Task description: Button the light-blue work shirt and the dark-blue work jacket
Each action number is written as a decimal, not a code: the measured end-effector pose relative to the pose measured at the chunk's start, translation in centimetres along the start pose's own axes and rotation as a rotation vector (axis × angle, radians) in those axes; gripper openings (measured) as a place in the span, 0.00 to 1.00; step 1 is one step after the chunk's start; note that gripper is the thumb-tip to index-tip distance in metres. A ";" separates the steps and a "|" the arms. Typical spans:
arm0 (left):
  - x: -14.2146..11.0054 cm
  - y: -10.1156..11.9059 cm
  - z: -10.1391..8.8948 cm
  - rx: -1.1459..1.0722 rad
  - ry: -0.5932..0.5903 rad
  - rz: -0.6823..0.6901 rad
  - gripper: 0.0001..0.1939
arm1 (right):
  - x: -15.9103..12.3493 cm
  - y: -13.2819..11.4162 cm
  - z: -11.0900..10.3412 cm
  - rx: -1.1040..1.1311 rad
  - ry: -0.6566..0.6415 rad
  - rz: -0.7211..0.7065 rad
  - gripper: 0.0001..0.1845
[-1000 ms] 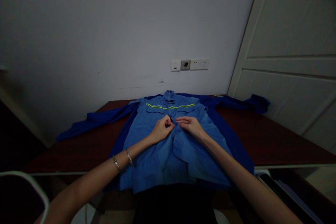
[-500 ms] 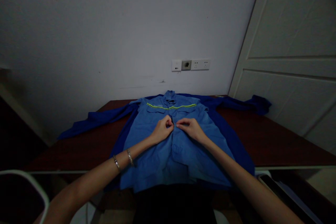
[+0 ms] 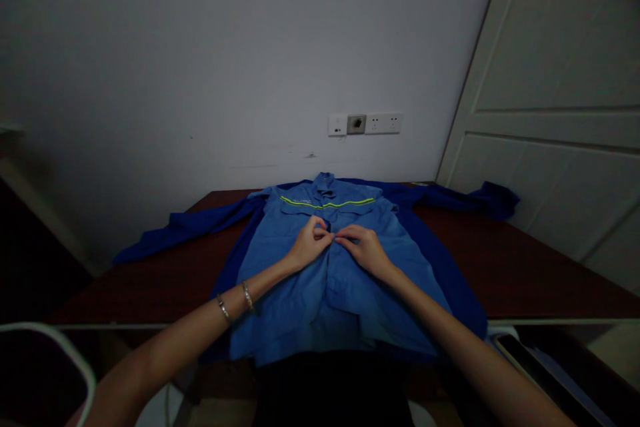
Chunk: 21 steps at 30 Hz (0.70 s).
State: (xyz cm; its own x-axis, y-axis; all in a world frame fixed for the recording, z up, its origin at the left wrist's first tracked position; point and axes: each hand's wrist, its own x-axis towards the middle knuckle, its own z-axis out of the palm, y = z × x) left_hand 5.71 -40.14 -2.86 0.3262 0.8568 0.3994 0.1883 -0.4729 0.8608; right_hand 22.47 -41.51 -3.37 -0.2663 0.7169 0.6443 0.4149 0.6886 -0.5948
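Observation:
A light-blue work shirt (image 3: 280, 267) with a yellow-green chest stripe lies face up, collar toward the wall. Beneath it spreads a darker blue garment (image 3: 445, 260), its sleeves reaching out to both sides. At the middle of the front placket, my left hand (image 3: 312, 241) pinches the shirt's edge, thumb and index finger together. Right beside it my right hand (image 3: 364, 245) pinches the other side of the placket. The fingertips of both hands meet, and any button between them is hidden. Two bracelets circle my left wrist.
The shirts lie on a dark red-brown table (image 3: 530, 267) against a white wall. Wall sockets (image 3: 383, 123) sit above the table's back edge. A white panelled door (image 3: 555, 100) stands at the right. Below the front edge at right is a dark flat object (image 3: 530, 367).
My two hands have come together, closing the small gap between their fingertips at the placket. The shirts have stayed in place.

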 end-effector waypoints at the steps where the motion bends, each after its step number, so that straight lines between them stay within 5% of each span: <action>1: 0.0 -0.1 0.0 -0.004 0.003 -0.002 0.10 | 0.0 0.0 0.0 -0.008 0.001 0.001 0.08; 21: 0.0 -0.8 0.2 0.009 -0.006 0.023 0.09 | 0.1 1.1 0.6 0.194 -0.020 0.262 0.11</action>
State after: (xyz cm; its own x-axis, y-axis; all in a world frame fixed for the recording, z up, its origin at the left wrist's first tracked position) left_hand 5.72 -39.84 -3.62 0.3360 0.8446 0.4168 0.1891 -0.4940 0.8487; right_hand 22.39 -40.63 -4.20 -0.1900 0.8733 0.4486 0.2987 0.4866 -0.8209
